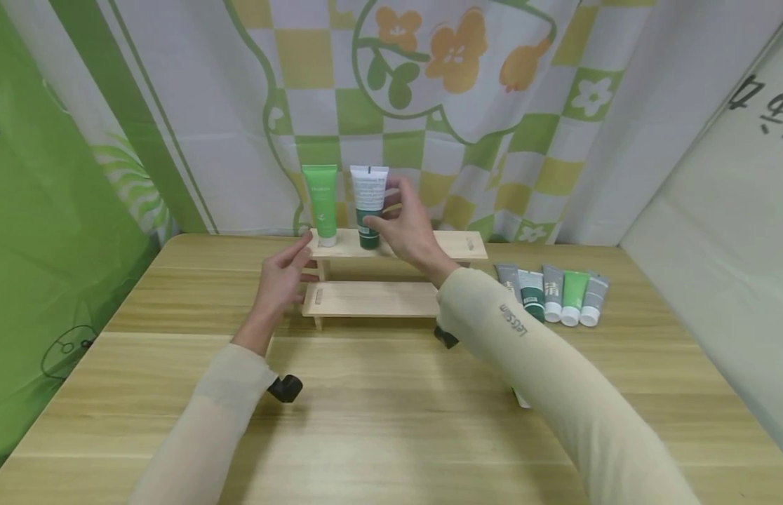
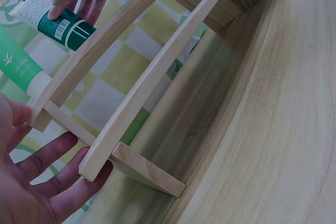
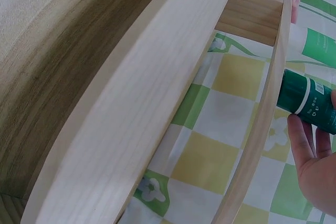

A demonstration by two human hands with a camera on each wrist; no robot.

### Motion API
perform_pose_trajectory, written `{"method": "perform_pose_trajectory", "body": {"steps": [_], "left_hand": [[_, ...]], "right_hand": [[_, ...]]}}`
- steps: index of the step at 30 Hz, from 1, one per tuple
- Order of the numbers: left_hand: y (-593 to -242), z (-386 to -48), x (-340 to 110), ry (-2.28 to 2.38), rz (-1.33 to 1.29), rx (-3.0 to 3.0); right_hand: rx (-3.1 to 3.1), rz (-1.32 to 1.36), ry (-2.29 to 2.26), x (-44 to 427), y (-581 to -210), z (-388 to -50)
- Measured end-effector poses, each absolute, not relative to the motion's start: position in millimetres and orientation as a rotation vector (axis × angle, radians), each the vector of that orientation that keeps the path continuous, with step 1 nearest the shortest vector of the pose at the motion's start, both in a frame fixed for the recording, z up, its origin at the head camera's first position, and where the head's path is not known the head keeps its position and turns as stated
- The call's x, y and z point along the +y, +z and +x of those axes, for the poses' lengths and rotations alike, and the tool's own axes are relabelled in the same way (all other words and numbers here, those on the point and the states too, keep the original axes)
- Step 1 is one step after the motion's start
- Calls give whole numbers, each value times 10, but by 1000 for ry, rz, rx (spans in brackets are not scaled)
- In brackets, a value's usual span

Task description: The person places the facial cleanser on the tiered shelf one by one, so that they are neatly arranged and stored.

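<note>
On the upper board of a small two-tier wooden rack (image 1: 417, 243), a white and dark green squeeze tube (image 1: 369, 203) stands upright, cap down. My right hand (image 1: 412, 228) holds it between thumb and fingers from the right; its cap meets the board. To its left, a light green tube (image 1: 323, 203) also stands on its white cap. My left hand (image 1: 283, 275) is at the rack's left end, with extended, spread fingers touching the board ends. In the left wrist view, those fingers (image 2: 55, 156) lie against the ends of both boards.
Several tubes in grey, green and white (image 1: 571, 298) lie side by side on the wooden table (image 1: 379, 421), right of the rack. My right forearm partly covers them. A patterned curtain (image 1: 429, 105) hangs right behind the rack. A thin black cable (image 1: 69, 347) is at the left edge.
</note>
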State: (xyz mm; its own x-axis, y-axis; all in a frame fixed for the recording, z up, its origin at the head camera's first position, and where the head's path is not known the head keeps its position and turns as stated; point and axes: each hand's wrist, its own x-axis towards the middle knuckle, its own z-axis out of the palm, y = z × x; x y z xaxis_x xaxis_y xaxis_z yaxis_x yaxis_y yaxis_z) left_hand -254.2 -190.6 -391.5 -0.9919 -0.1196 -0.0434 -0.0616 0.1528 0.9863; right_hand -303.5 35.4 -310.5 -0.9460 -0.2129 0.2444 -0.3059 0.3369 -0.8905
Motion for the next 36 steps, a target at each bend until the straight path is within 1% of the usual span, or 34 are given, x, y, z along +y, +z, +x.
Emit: {"method": "perform_pose_trajectory", "body": {"steps": [14, 36], "left_hand": [[-3901, -2523, -1905, -1996, 178, -2355], [-3895, -2522, -1892, -2027, 162, -2332]], "right_hand": [[-2502, 510, 1651, 310, -3123, -2978], [-2444, 547, 1675, 287, -3193, -2990]]}}
